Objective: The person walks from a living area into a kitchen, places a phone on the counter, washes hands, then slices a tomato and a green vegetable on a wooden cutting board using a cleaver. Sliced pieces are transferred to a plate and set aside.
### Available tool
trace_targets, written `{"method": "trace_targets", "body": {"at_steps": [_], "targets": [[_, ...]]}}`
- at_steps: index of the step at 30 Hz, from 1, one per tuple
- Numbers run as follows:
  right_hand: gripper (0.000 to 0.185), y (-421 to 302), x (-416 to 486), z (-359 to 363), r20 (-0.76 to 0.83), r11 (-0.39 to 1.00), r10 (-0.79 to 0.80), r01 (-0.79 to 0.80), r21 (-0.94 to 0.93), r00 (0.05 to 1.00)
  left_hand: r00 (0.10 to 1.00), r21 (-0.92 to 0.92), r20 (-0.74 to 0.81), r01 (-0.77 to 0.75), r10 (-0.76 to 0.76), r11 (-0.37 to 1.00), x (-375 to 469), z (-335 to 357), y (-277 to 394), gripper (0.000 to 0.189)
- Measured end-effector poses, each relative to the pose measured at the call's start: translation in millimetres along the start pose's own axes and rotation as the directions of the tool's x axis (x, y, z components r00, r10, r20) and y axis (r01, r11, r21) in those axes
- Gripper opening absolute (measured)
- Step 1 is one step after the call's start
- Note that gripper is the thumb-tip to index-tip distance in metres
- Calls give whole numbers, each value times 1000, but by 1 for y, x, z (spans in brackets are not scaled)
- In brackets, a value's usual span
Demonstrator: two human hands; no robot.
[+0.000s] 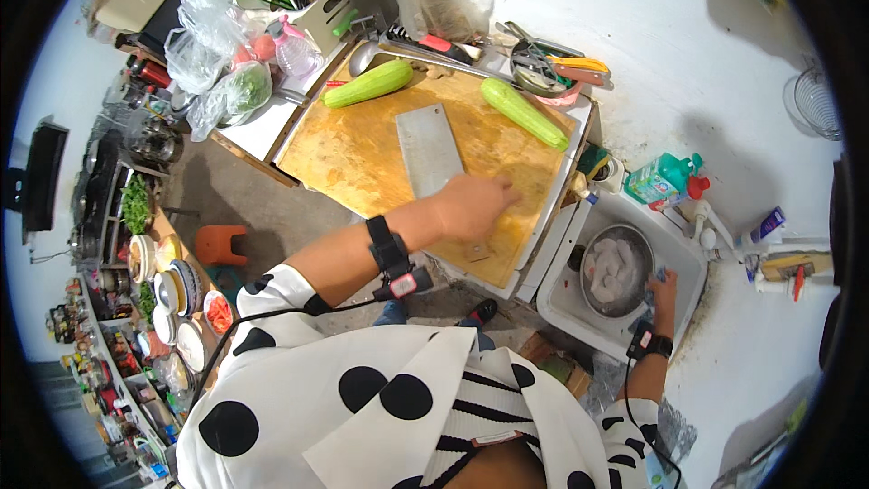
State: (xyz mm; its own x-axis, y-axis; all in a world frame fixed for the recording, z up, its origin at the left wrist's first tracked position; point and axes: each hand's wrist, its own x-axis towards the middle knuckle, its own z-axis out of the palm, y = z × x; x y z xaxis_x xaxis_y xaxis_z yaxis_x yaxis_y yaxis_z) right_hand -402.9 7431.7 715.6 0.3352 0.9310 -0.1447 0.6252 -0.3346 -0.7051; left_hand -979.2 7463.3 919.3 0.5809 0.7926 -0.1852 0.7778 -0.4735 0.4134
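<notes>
My left hand (475, 207) is over the wooden cutting board (339, 149), with its fingers pointing right. Beneath it lies a cleaver (431, 146), blade flat on the wood; the hand covers its handle, and whether it grips it is hidden. Two pale green zucchini (370, 83) rest towards the far side of the board, one left and one right of the blade. Down in the sink, my right hand (664, 292) is at the right side of a metal bowl (648, 251) and holds a crumpled bluish thing (655, 280), too small to name. Pale lumps (606, 272), apparently raw meat, fill the bowl.
The white sink (553, 285) adjoins the board's right side. Behind the board stand a basket of utensils (536, 75) and a ladle (363, 58). Bottles (662, 176) line the sink's back. Plastic bags (217, 47) crowd the left; an orange stool (220, 244) is on the floor.
</notes>
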Motion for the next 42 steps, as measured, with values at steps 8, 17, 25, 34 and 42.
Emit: {"method": "trace_targets", "body": {"at_steps": [8,17,25,34,42], "targets": [[33,-392,-114,123,227,675,-735,723,149,639,927,323,-259,-180,270,929,-58,56,-17,32],[29,-489,-151,252,604,395,-765,904,164,225,956,-74,-290,-68,44,995,-93,66,-18,43],[23,-505,-85,342,433,410,-838,907,98,333,966,-170,-219,103,-139,980,-70,64,-9,34],[26,-460,-37,261,224,612,-760,788,-70,610,884,-291,-251,320,-395,902,-45,72,14,41],[24,-391,-82,229,225,721,-604,645,-255,765,801,-500,-336,294,-495,815,-132,51,-9,39]]}}
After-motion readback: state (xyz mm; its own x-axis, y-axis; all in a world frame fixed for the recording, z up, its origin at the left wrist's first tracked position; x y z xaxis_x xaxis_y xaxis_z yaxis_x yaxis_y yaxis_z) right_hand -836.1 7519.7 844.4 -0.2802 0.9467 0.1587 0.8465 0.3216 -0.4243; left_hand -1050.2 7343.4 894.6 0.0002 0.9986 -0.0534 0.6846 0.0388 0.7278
